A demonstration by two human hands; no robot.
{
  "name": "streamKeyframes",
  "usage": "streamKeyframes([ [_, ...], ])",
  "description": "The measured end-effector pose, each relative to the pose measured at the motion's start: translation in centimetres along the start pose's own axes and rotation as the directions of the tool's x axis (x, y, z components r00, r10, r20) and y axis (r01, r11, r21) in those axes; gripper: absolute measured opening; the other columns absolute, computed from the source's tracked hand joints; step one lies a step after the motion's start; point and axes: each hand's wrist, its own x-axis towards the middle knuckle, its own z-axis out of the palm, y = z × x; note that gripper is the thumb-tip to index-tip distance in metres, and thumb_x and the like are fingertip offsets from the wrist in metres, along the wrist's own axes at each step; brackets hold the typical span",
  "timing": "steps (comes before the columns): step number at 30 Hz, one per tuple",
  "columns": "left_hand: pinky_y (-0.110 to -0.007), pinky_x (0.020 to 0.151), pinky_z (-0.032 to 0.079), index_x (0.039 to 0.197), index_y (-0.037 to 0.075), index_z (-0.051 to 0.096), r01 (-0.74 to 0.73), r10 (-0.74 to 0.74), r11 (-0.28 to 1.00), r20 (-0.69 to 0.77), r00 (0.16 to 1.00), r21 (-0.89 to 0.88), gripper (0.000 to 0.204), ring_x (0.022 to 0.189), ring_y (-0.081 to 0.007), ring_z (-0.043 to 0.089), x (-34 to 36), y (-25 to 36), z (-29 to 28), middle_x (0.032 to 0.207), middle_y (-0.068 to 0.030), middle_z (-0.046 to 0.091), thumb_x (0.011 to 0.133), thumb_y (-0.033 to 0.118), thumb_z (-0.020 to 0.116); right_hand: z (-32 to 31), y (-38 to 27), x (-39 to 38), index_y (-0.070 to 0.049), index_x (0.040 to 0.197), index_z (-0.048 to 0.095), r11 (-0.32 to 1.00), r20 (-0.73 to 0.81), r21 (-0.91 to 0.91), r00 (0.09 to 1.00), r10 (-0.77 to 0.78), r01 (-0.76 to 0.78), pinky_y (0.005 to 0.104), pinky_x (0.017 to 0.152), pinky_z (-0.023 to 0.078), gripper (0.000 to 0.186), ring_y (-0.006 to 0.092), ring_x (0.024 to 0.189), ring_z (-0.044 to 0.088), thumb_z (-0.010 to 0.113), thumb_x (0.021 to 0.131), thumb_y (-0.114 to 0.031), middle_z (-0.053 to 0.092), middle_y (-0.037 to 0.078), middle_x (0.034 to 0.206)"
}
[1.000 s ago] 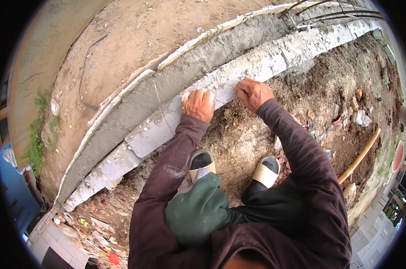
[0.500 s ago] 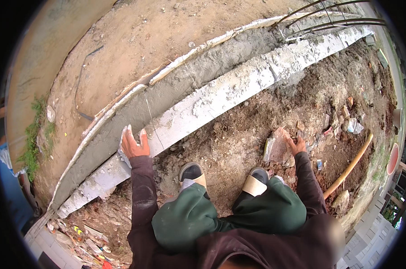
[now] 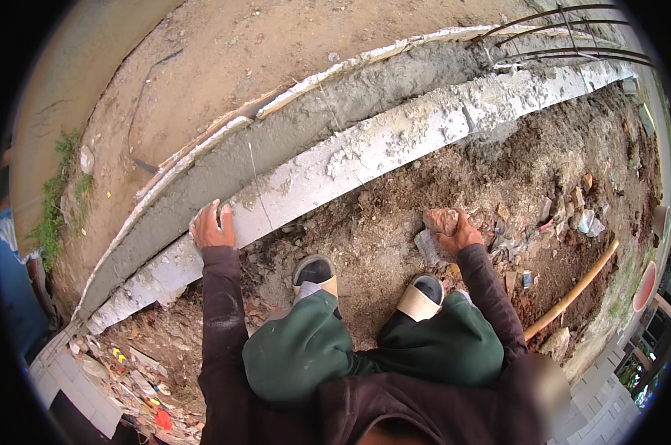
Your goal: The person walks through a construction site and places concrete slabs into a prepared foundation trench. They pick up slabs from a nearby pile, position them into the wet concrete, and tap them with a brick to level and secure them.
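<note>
My left hand (image 3: pixel 214 225) lies over the top edge of a long white formwork board (image 3: pixel 350 157), fingers bent across it toward the wet grey concrete (image 3: pixel 291 148) behind. My right hand (image 3: pixel 463 236) is closed around a reddish-grey chunk of rubble (image 3: pixel 441 220), above the dirt to the right of my feet. Just below the chunk shows a pale grey, crumpled-looking piece (image 3: pixel 427 249); whether it is attached I cannot tell. Thin wires (image 3: pixel 258 185) cross from the board over the concrete.
Bent steel rebar (image 3: pixel 573 33) sticks out over the far right end of the concrete. A wooden handle (image 3: pixel 573 289) lies at right. Broken bricks and litter (image 3: pixel 584 219) are scattered beyond it. My sandals (image 3: pixel 421 298) stand on loose soil near the board.
My right hand has shifted left with the chunk, its fingers now wrapped round it. My left hand's fingers have drawn closer together on the board. The view has tilted slightly.
</note>
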Motion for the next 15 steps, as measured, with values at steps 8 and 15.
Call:
streamKeyframes([
  [8,-0.045,0.094,0.026,0.103,0.008,0.059,0.130,-0.131,0.991,0.009,0.991,0.044,0.032,0.103,-0.0285,0.048,-2.5,-7.8,-1.5,0.101,-0.0093,0.058,0.081,0.031,0.051,-7.5,-10.3,-1.2,0.004,0.118,0.035,0.602,-0.325,0.658,0.892,-0.315,0.453,0.0344,0.082,0.043,0.070,0.0235,0.093,0.054,0.073,0.065,-0.023,0.053,0.015,0.103],
  [15,-0.047,0.095,0.023,0.103,0.010,0.059,0.072,-0.072,0.997,-0.002,0.997,0.010,0.036,0.103,-0.0297,0.047,-2.1,-6.4,-2.0,0.099,-0.0094,0.059,0.080,0.036,0.051,-14.5,-27.5,2.4,0.008,0.117,0.034,0.552,-0.412,0.482,0.733,-0.542,0.680,0.0292,0.073,0.048,0.071,0.0191,0.083,0.057,0.074,0.066,-0.021,0.054,0.017,0.099],
])
